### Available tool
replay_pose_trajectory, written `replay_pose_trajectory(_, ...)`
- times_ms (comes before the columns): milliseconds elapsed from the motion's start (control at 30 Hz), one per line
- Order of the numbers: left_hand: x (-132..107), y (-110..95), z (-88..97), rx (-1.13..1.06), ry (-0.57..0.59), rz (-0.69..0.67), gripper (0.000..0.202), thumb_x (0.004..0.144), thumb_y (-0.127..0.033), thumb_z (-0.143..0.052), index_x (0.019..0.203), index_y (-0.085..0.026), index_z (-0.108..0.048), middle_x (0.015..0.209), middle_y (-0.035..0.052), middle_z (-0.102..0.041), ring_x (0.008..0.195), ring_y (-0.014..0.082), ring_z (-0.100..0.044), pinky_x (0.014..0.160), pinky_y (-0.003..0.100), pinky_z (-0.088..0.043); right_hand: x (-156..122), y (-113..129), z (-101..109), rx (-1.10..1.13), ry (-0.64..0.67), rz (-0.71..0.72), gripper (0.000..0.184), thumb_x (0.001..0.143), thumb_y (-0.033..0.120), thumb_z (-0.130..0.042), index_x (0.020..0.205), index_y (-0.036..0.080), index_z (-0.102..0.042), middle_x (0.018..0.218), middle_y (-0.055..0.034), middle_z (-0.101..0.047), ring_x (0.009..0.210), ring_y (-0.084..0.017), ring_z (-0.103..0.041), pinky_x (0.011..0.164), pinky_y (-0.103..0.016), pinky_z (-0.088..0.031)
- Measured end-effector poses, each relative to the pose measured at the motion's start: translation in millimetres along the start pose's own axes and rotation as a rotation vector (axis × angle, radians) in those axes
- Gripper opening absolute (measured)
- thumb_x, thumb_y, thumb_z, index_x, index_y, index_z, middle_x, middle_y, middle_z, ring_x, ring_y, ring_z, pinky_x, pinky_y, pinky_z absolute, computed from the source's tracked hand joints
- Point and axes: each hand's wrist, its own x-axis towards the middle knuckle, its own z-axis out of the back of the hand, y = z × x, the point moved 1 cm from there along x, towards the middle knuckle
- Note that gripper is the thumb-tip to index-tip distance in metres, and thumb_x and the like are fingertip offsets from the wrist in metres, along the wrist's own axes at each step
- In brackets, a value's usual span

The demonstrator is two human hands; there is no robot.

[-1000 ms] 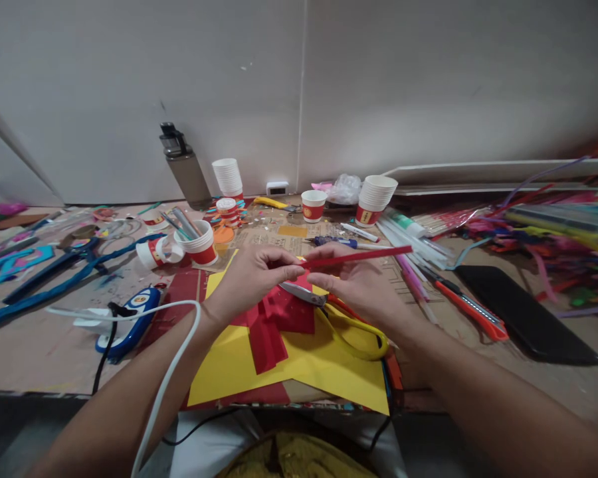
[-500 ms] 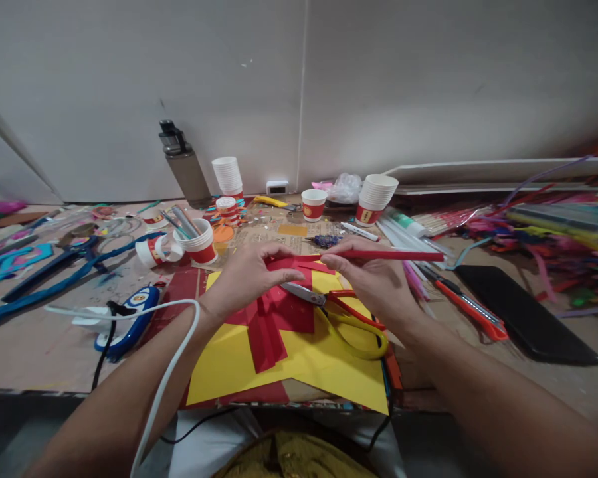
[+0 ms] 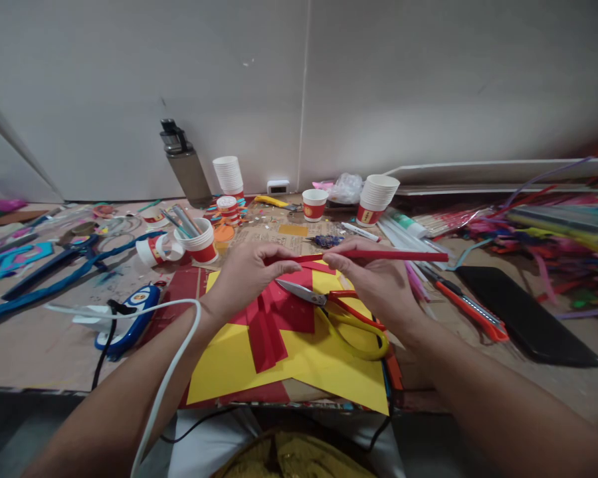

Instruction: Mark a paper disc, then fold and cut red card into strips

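Both my hands hold one long red paper strip [image 3: 393, 255] level above the table. My left hand [image 3: 249, 273] pinches its left end and my right hand [image 3: 373, 279] pinches it near the middle, so the strip sticks out to the right. Below them lie more red paper pieces [image 3: 274, 318] on a yellow sheet [image 3: 323, 368]. Scissors with yellow and red handles [image 3: 349, 318] rest on that sheet, under my right hand.
A red cup with tools [image 3: 197, 242], stacks of paper cups [image 3: 376, 196] and a dark bottle [image 3: 184, 162] stand behind. An orange utility knife [image 3: 466, 302] and a black phone [image 3: 525, 315] lie right. A white cable [image 3: 169, 372] crosses my left arm beside a blue glue gun [image 3: 129, 318].
The strip has slid to the right through my fingers; my right hand moved right along it, and my left hand now pinches its left end.
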Motion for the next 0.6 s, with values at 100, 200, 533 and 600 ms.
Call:
replay_pose_trajectory(100,-0.6,0.2,-0.1,-0.027,-0.001,0.008,0.015,0.079,-0.034,-0.066,0.081,-0.021,-0.075,0.082,-0.0002,-0.074,0.076,0.0138,-0.066,0.068,0.023,-0.047,-0.7,1.1,0.2,0.010,-0.004,-0.013,0.011,0.081,0.028,-0.066,0.075,0.019,-0.068,0.072,-0.0006,-0.067,0.069,-0.014,-0.059,0.065,-0.029,-0.045)
replay_pose_trajectory(200,-1.5,-0.9,0.1,-0.050,0.003,0.011,0.013,0.080,-0.031,-0.065,0.081,-0.021,-0.074,0.079,-0.0003,-0.074,0.074,0.0131,-0.065,0.068,0.022,-0.047,-1.4,2.9,0.8,0.018,-0.005,-0.022,0.012,0.082,0.028,-0.066,0.076,0.019,-0.068,0.071,-0.0007,-0.067,0.068,-0.014,-0.059,0.064,-0.028,-0.045)
replay_pose_trajectory(533,-1.0,-4.9,1.6,-0.001,0.042,-0.010,0.019,0.083,-0.035,-0.061,0.082,-0.020,-0.073,0.079,0.0016,-0.074,0.073,0.0144,-0.064,0.067,0.025,-0.046,-2.0,0.2,0.4,0.033,0.004,-0.048,0.017,0.082,0.035,-0.065,0.079,0.019,-0.069,0.073,-0.0020,-0.067,0.070,-0.016,-0.059,0.066,-0.031,-0.046)
replay_pose_trajectory(600,-0.5,-6.3,1.5,0.025,0.059,-0.017,0.020,0.083,-0.036,-0.061,0.083,-0.020,-0.073,0.080,0.0016,-0.074,0.074,0.0146,-0.064,0.068,0.025,-0.047,-2.3,0.4,-0.9,0.029,0.000,-0.054,0.016,0.082,0.035,-0.065,0.079,0.020,-0.069,0.073,-0.0017,-0.067,0.071,-0.016,-0.059,0.067,-0.031,-0.045)
